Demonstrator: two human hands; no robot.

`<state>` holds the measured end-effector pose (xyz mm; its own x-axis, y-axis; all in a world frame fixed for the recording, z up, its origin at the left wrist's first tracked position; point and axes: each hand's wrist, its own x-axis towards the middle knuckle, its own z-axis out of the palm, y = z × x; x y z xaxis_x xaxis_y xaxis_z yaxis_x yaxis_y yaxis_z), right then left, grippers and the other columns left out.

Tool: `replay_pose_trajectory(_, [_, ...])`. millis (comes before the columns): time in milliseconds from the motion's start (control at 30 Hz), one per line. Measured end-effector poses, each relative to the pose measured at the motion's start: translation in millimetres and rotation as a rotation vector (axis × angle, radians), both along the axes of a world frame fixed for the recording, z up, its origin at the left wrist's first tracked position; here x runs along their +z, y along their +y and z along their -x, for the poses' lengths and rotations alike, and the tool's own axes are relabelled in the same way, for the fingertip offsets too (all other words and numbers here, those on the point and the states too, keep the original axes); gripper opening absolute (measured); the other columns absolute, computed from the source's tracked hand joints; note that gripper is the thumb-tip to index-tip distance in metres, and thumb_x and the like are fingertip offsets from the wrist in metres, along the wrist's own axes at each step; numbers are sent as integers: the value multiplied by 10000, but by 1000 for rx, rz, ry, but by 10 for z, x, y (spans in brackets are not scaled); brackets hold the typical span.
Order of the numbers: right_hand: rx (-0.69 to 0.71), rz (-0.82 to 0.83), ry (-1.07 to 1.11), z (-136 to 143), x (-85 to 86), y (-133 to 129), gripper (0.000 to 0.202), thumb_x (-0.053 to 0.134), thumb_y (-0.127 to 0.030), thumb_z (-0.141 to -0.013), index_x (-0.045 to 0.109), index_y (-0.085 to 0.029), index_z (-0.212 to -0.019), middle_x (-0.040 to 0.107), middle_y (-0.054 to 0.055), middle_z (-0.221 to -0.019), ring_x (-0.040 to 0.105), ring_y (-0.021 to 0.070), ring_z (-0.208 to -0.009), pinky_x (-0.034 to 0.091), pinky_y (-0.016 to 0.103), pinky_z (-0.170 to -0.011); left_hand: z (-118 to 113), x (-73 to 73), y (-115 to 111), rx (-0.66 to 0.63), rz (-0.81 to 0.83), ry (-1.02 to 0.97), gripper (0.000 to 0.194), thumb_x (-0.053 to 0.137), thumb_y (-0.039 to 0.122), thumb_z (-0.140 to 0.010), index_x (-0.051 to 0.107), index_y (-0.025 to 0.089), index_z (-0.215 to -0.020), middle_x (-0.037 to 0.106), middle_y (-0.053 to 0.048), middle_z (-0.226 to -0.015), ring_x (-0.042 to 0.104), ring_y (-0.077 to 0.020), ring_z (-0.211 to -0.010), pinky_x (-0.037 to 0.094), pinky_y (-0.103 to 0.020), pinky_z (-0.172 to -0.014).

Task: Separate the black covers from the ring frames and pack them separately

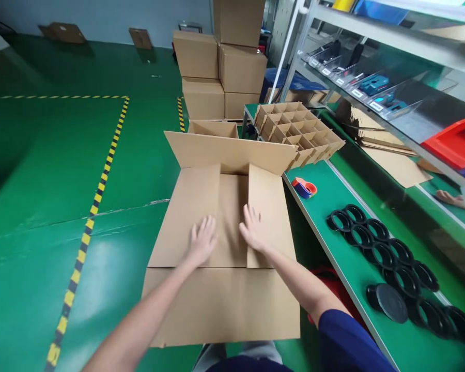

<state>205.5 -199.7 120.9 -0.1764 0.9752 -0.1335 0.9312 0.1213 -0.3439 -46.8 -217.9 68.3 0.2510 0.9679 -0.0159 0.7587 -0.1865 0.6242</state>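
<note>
A large cardboard box [225, 305] stands in front of me. Its two side flaps are folded inward, with a gap between them, while the far and near flaps spread outward. My left hand [203, 240] lies on the left side flap [189, 206], near its inner edge, fingers apart. On the right side flap [273, 222] rests my right hand [253, 227], its fingers spread close to that flap's inner edge. Neither hand holds anything.
On the green bench [325, 196] at right are a tape roll [304, 188], several black rings [383, 256] and a cardboard divider grid [298, 129]. Stacked boxes [242, 70] stand behind. A shelf [395, 41] overhangs the bench. Another person's hand [449, 199] shows at far right.
</note>
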Motion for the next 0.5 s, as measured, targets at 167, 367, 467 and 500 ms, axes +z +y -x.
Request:
replay_pose_trajectory(167, [264, 24, -256, 302, -518, 115, 758, 367, -591, -1038, 160, -208, -1657, 44, 174, -1708, 1, 394, -1581, 35, 701, -1227, -430, -367, -62, -46, -61, 187, 649, 348, 349, -992, 330, 101, -1592, 303, -164, -1651, 209, -312, -1564, -20, -605, -1265])
replay_pose_trajectory(367, [591, 8, -260, 374, -491, 397, 608, 403, -606, -1036, 256, -446, -1604, 95, 50, -1724, 45, 433, -1571, 59, 807, -1152, 94, -192, -283, 49, 27, -5, 633, 262, 413, -1009, 454, 79, -1511, 411, -161, -1604, 316, -289, -1528, 197, -515, -1272])
replay_pose_trajectory(467, [611, 2, -260, 404, -537, 436, 552, 386, -564, -1056, 278, -472, -1589, 133, 25, -1720, 78, 410, -1573, 50, 791, -1166, 886, -224, -918, 743, 65, 26, 760, 244, 557, -983, 371, 62, -1545, 406, -221, -1593, 355, -355, -1501, 302, -579, -1213])
replay_pose_trajectory(500, [604, -1, -258, 402, -557, 439, 548, 391, -557, -1057, 280, -474, -1587, 129, 24, -1721, 80, 407, -1573, 46, 786, -1170, 1171, -238, -1176, 952, 193, 64, 809, 224, 613, -961, 414, 59, -1519, 429, -252, -1568, 371, -398, -1484, 369, -617, -1156])
